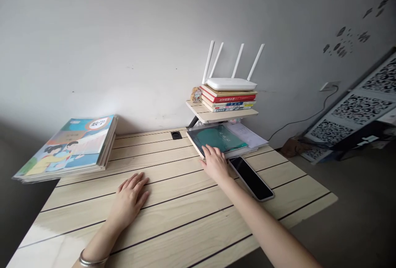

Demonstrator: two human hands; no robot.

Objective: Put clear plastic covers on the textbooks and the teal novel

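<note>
My left hand (130, 198) lies flat on the light wooden table (173, 222), palm down, fingers together and stretched out, holding nothing. My right hand (215, 163) reaches forward, and its fingertips rest on the near edge of a green book (220, 137) that lies on a small pile of papers under a shelf. The fingers are extended, not wrapped round it. A black phone (250, 177) lies face up just right of my right wrist.
A stack of colourful textbooks (71, 146) overhangs the table's far left corner. A small shelf (221, 114) carries several books and a white router (231, 83). A cable hole (176, 135) sits near the wall. Patterned panels (359, 107) lean at the right.
</note>
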